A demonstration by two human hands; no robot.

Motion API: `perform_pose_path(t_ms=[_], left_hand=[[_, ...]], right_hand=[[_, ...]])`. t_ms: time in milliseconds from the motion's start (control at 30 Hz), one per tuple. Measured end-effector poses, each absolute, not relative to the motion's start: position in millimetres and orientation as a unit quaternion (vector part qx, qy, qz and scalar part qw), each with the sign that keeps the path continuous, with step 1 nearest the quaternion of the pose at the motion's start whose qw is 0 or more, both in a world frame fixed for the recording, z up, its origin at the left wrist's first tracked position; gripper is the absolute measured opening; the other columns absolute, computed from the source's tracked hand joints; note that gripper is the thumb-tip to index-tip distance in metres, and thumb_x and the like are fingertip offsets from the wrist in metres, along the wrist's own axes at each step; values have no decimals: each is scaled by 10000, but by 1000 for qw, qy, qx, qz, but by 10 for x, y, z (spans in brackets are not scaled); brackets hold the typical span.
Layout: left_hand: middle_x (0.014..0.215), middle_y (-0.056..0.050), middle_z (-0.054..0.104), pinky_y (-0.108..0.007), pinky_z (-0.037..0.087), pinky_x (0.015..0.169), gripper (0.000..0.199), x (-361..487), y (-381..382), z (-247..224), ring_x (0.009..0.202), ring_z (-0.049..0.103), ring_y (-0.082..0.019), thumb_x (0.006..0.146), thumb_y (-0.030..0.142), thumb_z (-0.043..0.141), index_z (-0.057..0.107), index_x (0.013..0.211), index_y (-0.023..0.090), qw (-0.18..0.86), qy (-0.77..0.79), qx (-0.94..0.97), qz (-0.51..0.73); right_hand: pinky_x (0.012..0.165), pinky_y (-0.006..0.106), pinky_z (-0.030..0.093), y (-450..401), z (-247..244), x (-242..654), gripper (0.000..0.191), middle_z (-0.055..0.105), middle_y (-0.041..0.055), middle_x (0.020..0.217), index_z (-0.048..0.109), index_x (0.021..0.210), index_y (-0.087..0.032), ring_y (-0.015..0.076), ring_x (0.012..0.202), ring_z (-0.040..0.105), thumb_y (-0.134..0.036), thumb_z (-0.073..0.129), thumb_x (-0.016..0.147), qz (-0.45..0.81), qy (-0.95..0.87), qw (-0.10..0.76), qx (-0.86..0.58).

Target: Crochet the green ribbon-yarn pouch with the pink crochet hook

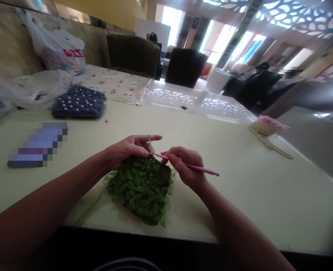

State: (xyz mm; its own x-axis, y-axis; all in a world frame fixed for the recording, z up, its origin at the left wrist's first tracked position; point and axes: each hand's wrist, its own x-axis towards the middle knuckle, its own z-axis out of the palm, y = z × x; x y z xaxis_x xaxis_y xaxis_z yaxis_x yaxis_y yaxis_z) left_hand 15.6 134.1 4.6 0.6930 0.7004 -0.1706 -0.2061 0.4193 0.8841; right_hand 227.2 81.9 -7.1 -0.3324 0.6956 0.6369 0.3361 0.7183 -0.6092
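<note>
A green crocheted piece (pixel 143 184) with ruffled, leafy-looking loops hangs down onto the table below my hands. Its top edge is pinched between the thumb and fingers of my left hand (pixel 129 148), whose index finger points out to the right. A strip of sheer green ribbon (pixel 149 142) runs up over that finger, and a loose length trails at the lower left. My right hand (pixel 186 163) grips a pink crochet hook (pixel 204 170). The hook's tip meets the top edge of the piece beside my left thumb.
A pixelated flat object (pixel 39 146) lies at the left. Behind it are a dark blue bundle with white beads (pixel 80 101) and plastic bags (pixel 67 51). A pink-topped bundle with cord (pixel 268 126) sits at the right edge of the table (pixel 239 195). Chairs (pixel 186 66) stand beyond.
</note>
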Motion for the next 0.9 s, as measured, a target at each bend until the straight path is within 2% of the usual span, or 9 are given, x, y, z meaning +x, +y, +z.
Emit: perform_pose_path(t_ms=[133,267,367,467,567,667,767,900], left_hand=[[827,0,649,-255,502,768,650,230,1266,-10,773,626,-124,647,82,774,625,1269,198,795,288,454,282],[802,19,629,-251,484,826,580,231,1252,-15,794,611,-110,664,95,794,663,1218,203,783,285,476,281],[835,8,645,-257,465,859,526,195,1299,6,817,603,-111,692,119,781,678,1199,209,768,275,512,268],[875,-3,660,-253,449,874,514,148,1356,22,862,602,-123,701,113,759,683,1199,214,752,275,536,270],[880,-14,660,-253,451,859,469,114,1382,37,886,600,-138,699,104,745,709,1154,213,737,283,549,275],[845,-8,641,-243,461,796,490,113,1367,59,826,590,-127,694,98,729,701,1169,213,730,285,554,281],[840,-4,620,-248,465,742,526,138,1328,79,776,578,-123,693,108,714,679,1207,214,725,295,549,292],[837,0,596,-256,455,715,532,166,1272,93,754,556,-125,712,134,693,661,1236,217,665,330,587,323]], right_hand=[[620,231,489,882,-152,2226,111,682,35,817,604,903,-170,119,679,623,-268,560,934,64,-839,449,-299],[686,243,512,911,-186,2207,104,696,61,905,618,1002,-163,138,765,657,-198,561,922,-21,-848,441,-293],[672,235,511,888,-154,2219,87,694,48,863,624,953,-174,129,741,652,-178,543,923,11,-833,471,-292],[627,212,480,856,-99,2245,109,683,27,820,635,918,-177,107,698,628,-180,528,934,100,-810,487,-311],[569,204,426,849,-39,2289,143,641,2,744,655,912,-170,86,621,559,-201,519,943,188,-797,470,-330],[562,207,406,864,23,2343,163,612,-1,727,667,924,-157,80,602,513,-213,515,947,248,-806,433,-318],[600,211,427,882,80,2387,173,634,16,784,665,951,-149,84,642,534,-207,502,954,263,-829,392,-299],[641,213,443,897,111,2410,184,644,28,831,644,975,-146,89,685,562,-193,467,969,205,-862,359,-292]])
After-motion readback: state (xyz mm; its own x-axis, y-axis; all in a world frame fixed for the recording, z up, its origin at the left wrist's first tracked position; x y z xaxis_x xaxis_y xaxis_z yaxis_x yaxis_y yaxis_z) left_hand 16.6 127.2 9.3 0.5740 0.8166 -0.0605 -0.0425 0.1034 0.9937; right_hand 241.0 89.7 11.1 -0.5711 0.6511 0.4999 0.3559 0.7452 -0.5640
